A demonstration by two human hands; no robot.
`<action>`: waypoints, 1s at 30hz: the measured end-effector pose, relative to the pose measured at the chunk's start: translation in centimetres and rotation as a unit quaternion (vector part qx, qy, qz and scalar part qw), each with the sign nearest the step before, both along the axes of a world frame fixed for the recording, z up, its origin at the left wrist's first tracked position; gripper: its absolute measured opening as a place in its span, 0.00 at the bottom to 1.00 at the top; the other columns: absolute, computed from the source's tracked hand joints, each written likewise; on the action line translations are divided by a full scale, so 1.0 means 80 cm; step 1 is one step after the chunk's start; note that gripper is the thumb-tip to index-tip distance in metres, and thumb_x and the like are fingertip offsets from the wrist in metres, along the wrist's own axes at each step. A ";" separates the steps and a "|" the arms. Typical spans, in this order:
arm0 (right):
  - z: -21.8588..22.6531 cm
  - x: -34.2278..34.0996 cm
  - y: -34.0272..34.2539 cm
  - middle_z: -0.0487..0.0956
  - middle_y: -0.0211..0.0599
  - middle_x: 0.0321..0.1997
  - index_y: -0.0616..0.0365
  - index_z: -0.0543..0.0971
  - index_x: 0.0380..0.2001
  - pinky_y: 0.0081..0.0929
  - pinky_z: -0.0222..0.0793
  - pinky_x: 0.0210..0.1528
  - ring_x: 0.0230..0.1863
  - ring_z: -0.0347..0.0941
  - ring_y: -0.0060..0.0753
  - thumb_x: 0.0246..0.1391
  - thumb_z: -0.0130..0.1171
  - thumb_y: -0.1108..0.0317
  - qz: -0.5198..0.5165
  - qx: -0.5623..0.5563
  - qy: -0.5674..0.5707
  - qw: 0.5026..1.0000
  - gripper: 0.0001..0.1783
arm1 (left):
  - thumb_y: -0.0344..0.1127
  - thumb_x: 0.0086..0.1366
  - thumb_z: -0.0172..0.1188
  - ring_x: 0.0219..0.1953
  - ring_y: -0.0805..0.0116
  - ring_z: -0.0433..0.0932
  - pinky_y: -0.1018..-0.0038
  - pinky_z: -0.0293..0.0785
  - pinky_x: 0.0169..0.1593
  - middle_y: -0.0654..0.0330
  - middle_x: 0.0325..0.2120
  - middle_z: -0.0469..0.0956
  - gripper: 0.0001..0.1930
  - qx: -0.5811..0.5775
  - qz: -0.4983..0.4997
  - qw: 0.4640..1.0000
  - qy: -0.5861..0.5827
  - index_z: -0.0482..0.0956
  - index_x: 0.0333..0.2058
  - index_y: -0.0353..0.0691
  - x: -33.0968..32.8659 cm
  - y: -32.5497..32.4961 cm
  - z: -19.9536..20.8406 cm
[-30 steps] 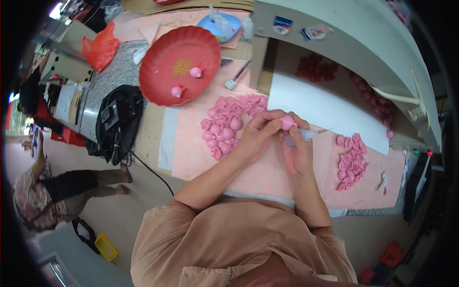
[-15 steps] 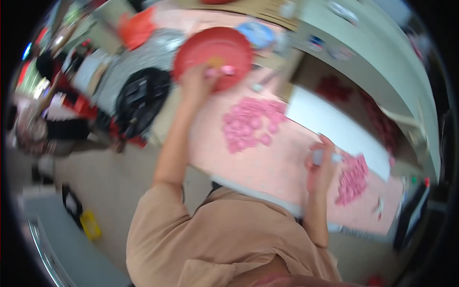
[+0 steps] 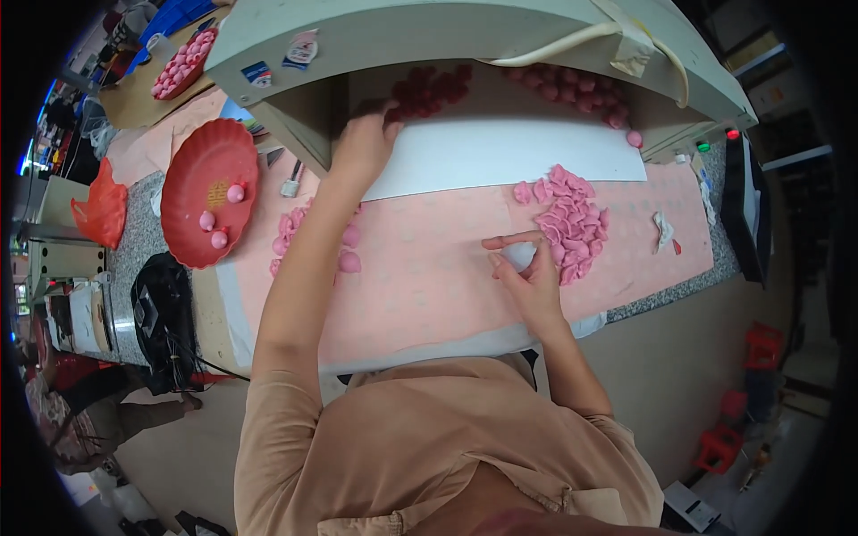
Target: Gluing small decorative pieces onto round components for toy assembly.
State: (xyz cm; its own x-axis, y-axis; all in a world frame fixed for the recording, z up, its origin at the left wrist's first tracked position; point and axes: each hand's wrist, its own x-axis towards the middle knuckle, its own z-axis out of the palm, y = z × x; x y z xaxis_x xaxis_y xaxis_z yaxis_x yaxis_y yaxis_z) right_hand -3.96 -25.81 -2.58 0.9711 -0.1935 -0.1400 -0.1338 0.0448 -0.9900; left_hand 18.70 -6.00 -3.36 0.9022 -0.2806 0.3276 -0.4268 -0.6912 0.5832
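Observation:
My left hand [image 3: 366, 147] reaches under the hood of a pale grey-green cabinet [image 3: 286, 121], at the edge of a group of dark pink pieces [image 3: 432, 94]. Its fingertips are in shade, so I cannot make out whether they grip one. Over the pink-covered table, my right hand [image 3: 529, 284] is closed, thumb and forefinger round a whitish round piece [image 3: 520, 256]. Beside it lies a heap of folded pink petal-like pieces [image 3: 574, 228]. More pink pieces [image 3: 350, 261] lie partly behind my left forearm. Three pink balls sit in a red scalloped plate [image 3: 188, 174].
A white board [image 3: 527, 147] lies in the cabinet's opening, with pink balls [image 3: 572, 87] behind it. A red bowl of pink balls [image 3: 186, 64] stands far left. A black bag [image 3: 170, 322] is at the left, and a person [image 3: 116, 406] stands beyond it.
My left hand has left the red plate and moved right, into the cabinet's opening. My right hand still holds the whitish piece. The view has turned toward the cabinet and is sharper.

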 end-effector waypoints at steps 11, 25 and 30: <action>-0.014 0.009 -0.017 0.75 0.30 0.32 0.59 0.73 0.37 0.17 0.69 0.30 0.28 0.72 0.20 0.59 0.55 0.67 0.001 0.103 0.035 0.994 0.07 | 0.25 0.62 0.57 0.34 0.80 0.75 0.82 0.73 0.40 0.62 0.36 0.76 0.12 -0.392 -0.115 0.867 0.287 0.74 0.45 0.31 -0.088 -0.031 0.009; -0.037 0.025 0.010 0.76 0.31 0.36 0.60 0.74 0.45 0.18 0.71 0.33 0.35 0.73 0.22 0.62 0.52 0.62 0.236 0.435 0.226 0.839 0.14 | 0.21 0.51 0.62 0.43 0.59 0.77 0.69 0.75 0.45 0.58 0.44 0.77 0.15 -0.144 -0.310 0.940 -0.011 0.79 0.40 0.40 -0.212 0.033 0.012; -0.033 0.023 0.018 0.76 0.31 0.36 0.62 0.73 0.45 0.17 0.71 0.34 0.35 0.73 0.23 0.61 0.52 0.65 0.221 0.412 0.244 0.850 0.13 | 0.21 0.50 0.62 0.44 0.59 0.77 0.67 0.75 0.46 0.58 0.44 0.77 0.16 -0.090 -0.341 0.935 -0.044 0.79 0.40 0.40 -0.205 0.047 0.018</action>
